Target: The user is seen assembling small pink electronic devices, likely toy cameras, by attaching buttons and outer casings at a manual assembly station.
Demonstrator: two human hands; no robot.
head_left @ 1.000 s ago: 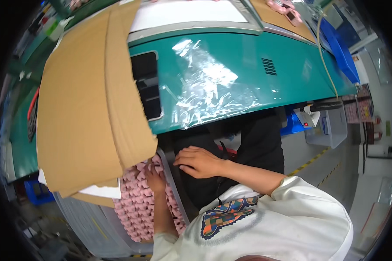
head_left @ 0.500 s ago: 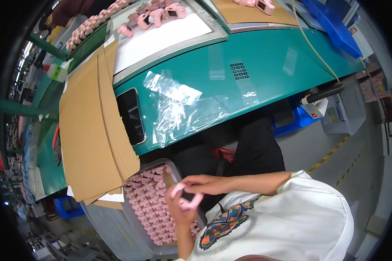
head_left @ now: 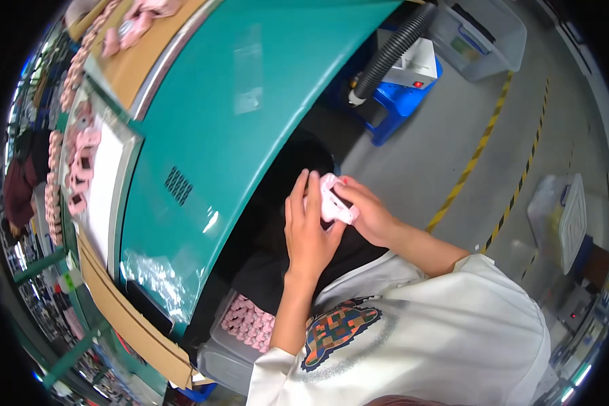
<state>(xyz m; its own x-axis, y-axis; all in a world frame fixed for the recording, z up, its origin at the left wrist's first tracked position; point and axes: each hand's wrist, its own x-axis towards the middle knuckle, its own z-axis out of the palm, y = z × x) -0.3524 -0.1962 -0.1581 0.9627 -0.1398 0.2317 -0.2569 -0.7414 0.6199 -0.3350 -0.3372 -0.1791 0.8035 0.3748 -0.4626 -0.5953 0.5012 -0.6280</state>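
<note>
- Left hand [head_left: 308,238] and right hand [head_left: 373,215] grasp a pink camera-shaped plastic piece [head_left: 329,204], partly hidden between them.
- Glossy green tabletop [head_left: 206,128] lies leftward; grey floor [head_left: 440,152] rightward.

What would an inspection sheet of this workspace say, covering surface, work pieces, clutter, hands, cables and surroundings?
Surface: glossy teal tabletop, with a small dark grid on it.
Work pieces: one pink camera-shaped piece held up; more pink pieces packed in a tub.
Clutter: crumpled clear film and cardboard, lower left of the view.
Hands: left hand and right hand both on the held piece.
Cables: nothing seen clearly; a black ribbed hose beside a white box.
Surroundings: blue stool under that box; striped floor tape.
</note>
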